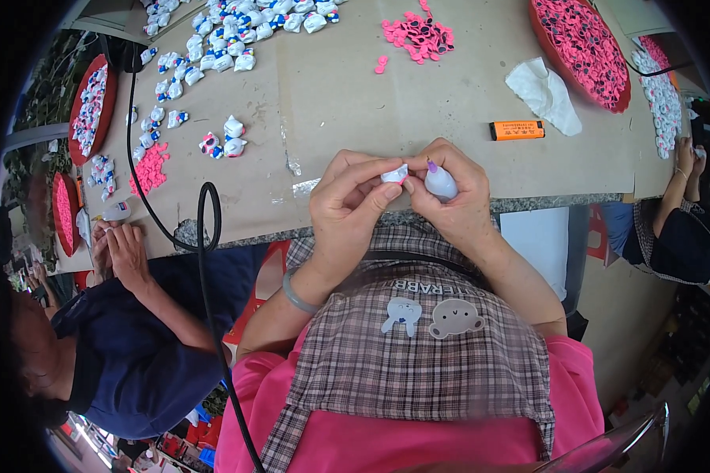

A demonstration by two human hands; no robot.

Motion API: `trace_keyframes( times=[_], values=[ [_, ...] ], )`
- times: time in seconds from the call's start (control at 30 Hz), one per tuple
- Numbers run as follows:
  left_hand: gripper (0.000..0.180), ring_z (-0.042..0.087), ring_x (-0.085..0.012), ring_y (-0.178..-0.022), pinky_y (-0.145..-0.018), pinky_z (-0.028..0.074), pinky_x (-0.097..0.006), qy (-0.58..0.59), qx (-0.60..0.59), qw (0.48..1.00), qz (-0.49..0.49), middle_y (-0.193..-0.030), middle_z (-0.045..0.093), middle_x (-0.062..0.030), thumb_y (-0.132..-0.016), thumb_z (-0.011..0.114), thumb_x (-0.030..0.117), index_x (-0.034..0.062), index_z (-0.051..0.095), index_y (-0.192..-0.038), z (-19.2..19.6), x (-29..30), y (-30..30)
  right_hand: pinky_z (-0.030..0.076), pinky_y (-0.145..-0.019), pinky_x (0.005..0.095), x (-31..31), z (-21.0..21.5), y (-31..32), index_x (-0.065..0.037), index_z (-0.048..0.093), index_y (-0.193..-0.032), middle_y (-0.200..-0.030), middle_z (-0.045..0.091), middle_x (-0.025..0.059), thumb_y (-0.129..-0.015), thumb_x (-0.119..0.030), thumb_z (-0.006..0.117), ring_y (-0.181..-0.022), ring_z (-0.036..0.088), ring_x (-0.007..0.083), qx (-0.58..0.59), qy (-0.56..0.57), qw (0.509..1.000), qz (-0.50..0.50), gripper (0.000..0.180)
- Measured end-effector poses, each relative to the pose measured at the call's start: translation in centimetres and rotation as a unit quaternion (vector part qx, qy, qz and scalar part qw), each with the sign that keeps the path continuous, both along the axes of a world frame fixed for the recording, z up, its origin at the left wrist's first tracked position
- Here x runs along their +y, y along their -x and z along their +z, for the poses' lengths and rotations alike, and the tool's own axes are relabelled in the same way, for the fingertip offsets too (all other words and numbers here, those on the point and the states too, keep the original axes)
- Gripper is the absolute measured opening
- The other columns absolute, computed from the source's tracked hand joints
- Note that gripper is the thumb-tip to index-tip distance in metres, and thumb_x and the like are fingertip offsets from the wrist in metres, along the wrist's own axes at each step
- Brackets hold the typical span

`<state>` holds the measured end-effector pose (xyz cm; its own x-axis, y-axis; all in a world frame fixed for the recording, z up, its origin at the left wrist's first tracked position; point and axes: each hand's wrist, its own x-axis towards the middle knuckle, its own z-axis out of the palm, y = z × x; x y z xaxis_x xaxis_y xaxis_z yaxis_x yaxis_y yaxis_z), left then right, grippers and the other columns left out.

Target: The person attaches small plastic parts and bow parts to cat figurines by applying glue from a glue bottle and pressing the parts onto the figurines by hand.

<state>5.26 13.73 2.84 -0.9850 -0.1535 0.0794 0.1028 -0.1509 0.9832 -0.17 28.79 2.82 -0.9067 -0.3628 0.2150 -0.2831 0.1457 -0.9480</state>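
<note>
My left hand [341, 211] pinches a small white figurine [394, 175] with a pink patch, above the table's near edge. Beside it, my right hand [467, 203] is wrapped round a small pale squeeze bottle [440, 185] with a purple tip, which points up and away from me. Right-hand fingertips come close to the figurine; whether they touch it I cannot tell. Ahead and left of my hands, a few white figurines [233, 137] with pink and blue parts stand on the brown-covered table [331, 94].
Figurines [229, 35] lie heaped at the far left, small pink pieces [420, 38] at the far middle. A red basin [625, 101] of pink pieces, a crumpled white cloth [543, 91] and an orange box [517, 130] lie right. A black cable [207, 292] loops left, near a co-worker's hands [126, 252].
</note>
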Motion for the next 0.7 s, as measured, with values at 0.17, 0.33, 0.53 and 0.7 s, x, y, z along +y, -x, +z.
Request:
trace_keyframes(
  times=[0.17,0.33,0.53,0.7],
  values=[
    [0.022,0.06,-0.012,-0.088,-0.076,0.051,-0.021,-0.055,-0.006,0.998,-0.012,-0.102,0.055,-0.0074,-0.085,0.063,-0.005,-0.0028,0.064,-0.107,-0.4,-0.2,-0.2,0.045,-0.062,0.0262,0.1,0.3,0.0,-0.001,0.06,-0.085,-0.078,0.058,0.006,-0.074,0.001,0.068,-0.069,0.058,0.0144,-0.024,0.026,0.999,0.023,0.014],
    [0.023,0.06,-0.0126,-0.091,-0.077,0.051,-0.022,-0.092,0.007,0.996,-0.014,-0.103,0.056,-0.0072,-0.085,0.063,-0.003,-0.0022,0.064,-0.107,-0.7,-0.3,-0.2,0.046,-0.064,0.0256,0.2,0.3,0.3,-0.001,0.062,-0.089,-0.08,0.059,0.0058,-0.075,0.002,0.066,-0.071,0.058,0.0141,-0.023,0.054,0.997,0.052,0.015],
    [0.024,0.059,-0.0118,-0.089,-0.076,0.051,-0.021,-0.081,-0.001,0.997,-0.017,-0.102,0.056,-0.007,-0.083,0.064,-0.004,-0.0018,0.065,-0.106,-0.8,-0.9,-0.1,0.044,-0.063,0.0249,-0.1,0.3,0.4,0.0,0.064,-0.09,-0.079,0.058,0.0055,-0.075,0.004,0.063,-0.071,0.057,0.0128,-0.028,0.063,0.996,0.054,0.015],
    [0.025,0.057,-0.0083,-0.084,-0.071,0.048,-0.018,-0.057,0.003,0.998,-0.01,-0.1,0.055,-0.0054,-0.082,0.065,-0.005,-0.0011,0.066,-0.107,-0.7,-1.1,0.0,0.042,-0.062,0.025,-0.3,0.8,0.3,0.001,0.064,-0.088,-0.079,0.056,0.0046,-0.076,0.003,0.063,-0.071,0.054,0.0121,-0.154,0.063,0.985,0.039,0.013]
  ],
)
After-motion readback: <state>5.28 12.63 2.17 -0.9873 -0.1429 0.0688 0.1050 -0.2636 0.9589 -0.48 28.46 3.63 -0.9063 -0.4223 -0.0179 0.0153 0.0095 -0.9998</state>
